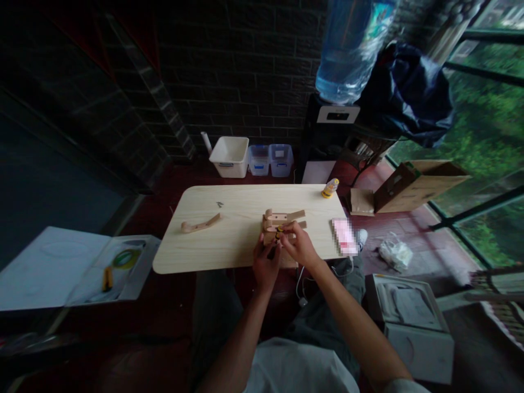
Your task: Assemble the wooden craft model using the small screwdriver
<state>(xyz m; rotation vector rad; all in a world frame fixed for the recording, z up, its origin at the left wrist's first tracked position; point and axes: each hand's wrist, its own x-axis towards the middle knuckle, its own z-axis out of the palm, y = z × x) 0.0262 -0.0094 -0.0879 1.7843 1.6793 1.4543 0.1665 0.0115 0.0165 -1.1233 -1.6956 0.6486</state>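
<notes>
Near the table's front edge is a wooden rack with curved wooden arms lying across it, partly covered by my hands. My right hand pinches a short yellow-and-black screwdriver over the rack. My left hand is closed at the rack's left front side, its thumb and fingertips close to the tool's lower end. Whatever lies under those fingertips is hidden. To the left, a loose curved wooden arm rests on the table. Several small dark metal pieces lie behind it.
The pale wooden table carries a yellow-based clear bottle at its back right corner and a pink, blurred-out item at its right edge. Plastic bins stand beyond. Open boxes flank the table, and cables hang near my legs.
</notes>
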